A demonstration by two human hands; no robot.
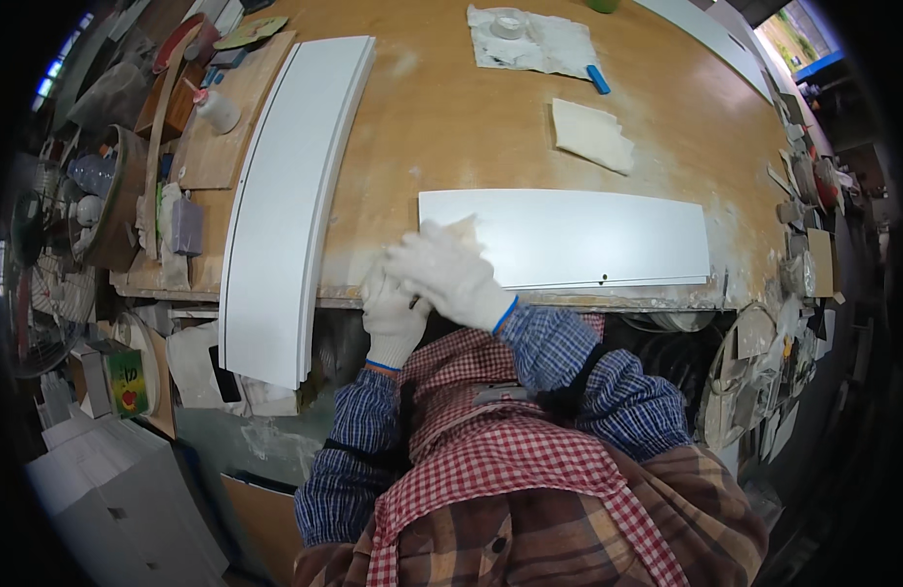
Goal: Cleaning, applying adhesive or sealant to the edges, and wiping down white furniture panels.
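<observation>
Checked apron and plaid sleeves filled the bottom of the view, both gloved hands bunched at the bench's near edge. Right hand lay flat, fingers spread, on the left end of the white panel; left hand curled just beside it at that corner, maybe pinching something small, hard to tell. Panel's long axis ran along the near edge, stretching away to the right of both hands. Stacked white boards overhung the edge, left of them.
</observation>
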